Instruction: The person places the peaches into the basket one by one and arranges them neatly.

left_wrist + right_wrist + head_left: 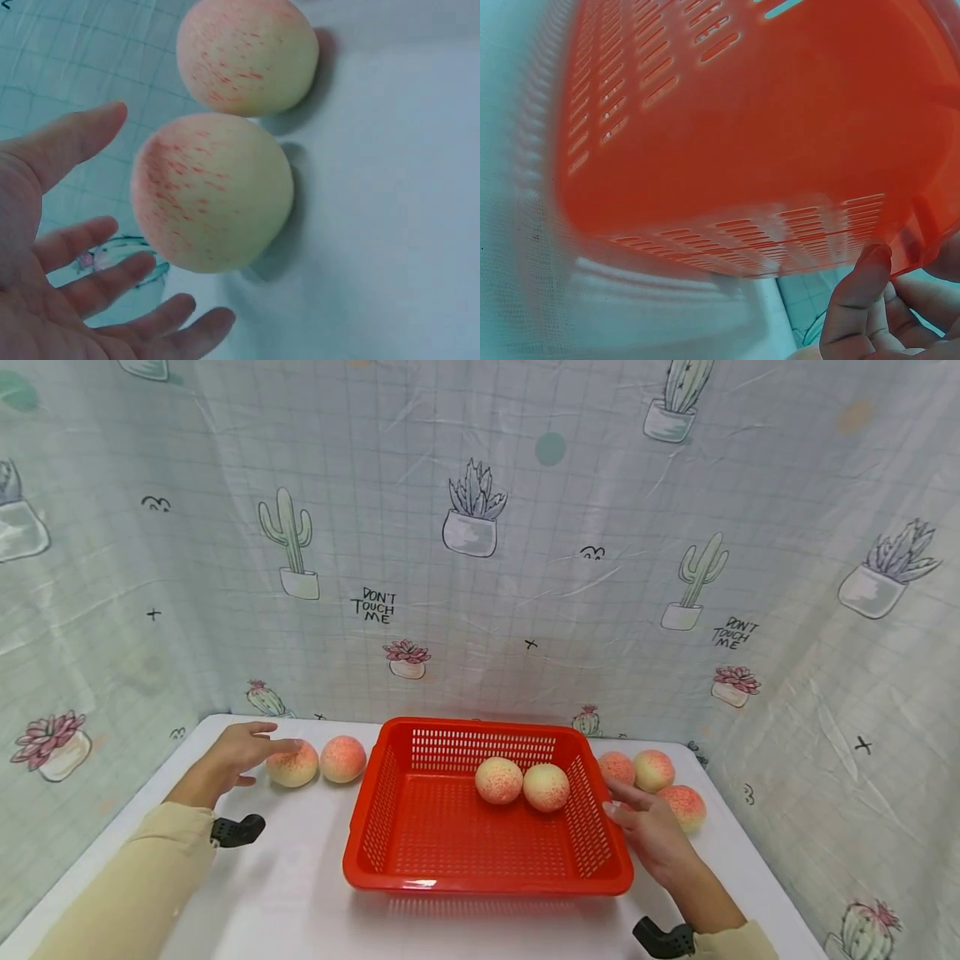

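My left hand, fingers spread, is right beside a peach at the table's left. In the left wrist view, the thumb and fingers stand apart around the near side of this peach, not closed on it. A second peach lies just right of it. On the other side, my right hand grips the right rim of a red plastic basket. The right wrist view shows thumb and fingers at the rim of the slotted basket. Two peaches sit inside, toward its back right.
Several more peaches lie on the white table to the right of the basket, close to my right hand. A cactus-print curtain closes off the back and both sides.
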Available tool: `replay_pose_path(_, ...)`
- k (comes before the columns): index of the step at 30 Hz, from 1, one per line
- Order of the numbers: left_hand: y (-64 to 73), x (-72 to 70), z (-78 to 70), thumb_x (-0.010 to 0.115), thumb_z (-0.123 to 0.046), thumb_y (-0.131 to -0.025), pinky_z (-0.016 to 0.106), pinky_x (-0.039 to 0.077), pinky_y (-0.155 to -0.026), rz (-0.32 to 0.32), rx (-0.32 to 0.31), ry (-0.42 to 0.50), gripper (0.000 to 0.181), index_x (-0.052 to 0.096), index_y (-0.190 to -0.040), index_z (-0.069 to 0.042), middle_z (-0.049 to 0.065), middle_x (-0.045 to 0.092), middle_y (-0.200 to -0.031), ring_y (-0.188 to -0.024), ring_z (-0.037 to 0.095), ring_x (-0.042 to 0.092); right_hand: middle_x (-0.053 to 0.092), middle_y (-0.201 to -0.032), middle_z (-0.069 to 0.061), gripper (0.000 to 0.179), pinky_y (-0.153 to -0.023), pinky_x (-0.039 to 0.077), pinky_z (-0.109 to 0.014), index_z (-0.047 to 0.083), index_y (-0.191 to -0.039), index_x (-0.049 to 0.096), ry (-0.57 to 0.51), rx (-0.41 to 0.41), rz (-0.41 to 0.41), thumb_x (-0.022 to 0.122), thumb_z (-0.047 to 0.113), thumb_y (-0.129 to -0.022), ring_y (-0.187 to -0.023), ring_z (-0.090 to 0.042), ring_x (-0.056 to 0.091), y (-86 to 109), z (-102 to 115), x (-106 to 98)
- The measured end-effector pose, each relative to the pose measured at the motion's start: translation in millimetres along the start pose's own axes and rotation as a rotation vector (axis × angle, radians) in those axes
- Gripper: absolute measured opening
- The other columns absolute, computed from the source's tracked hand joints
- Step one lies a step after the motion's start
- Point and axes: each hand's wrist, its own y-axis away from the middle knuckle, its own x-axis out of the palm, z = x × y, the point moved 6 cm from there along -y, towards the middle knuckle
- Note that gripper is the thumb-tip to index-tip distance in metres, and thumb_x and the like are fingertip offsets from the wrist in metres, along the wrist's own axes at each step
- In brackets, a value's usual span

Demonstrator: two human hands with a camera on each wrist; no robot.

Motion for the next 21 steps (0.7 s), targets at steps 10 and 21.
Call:
replay_pose_path(10,-8.6,14.7,19.0,0.068,-0.047,-0.099,0.053,0.060,-0.097,0.000,0.062,0.098,0.096,0.016,-0.164,0.001,0.037,0.024,-0.164,-0.142,0.049,0.039,0.042,-0.163,-0.018,0.058,-0.096,0.062,-0.033,0.015,-0.161,0.040,-0.012,0.001,-0.009,0.056,0.012,-0.105,-0.116,-0.014,0.065,-1.0,-1,-1)
replay_pose_path(21,-9.6,21.4,21.2,0.072,-0.048,-0.096,0.049,0.060,-0.100,-0.049,0.091,0.100,0.097,0.023,-0.163,0.003,0.038,0.031,-0.160,-0.135,0.046,0.050,0.043,-0.164,-0.015,0.060,-0.098,0.061,-0.036,0.019,-0.161,0.040,-0.001,-0.012,-0.024,0.060,0.016,-0.105,-0.119,-0.017,0.067,1.9,-2,0)
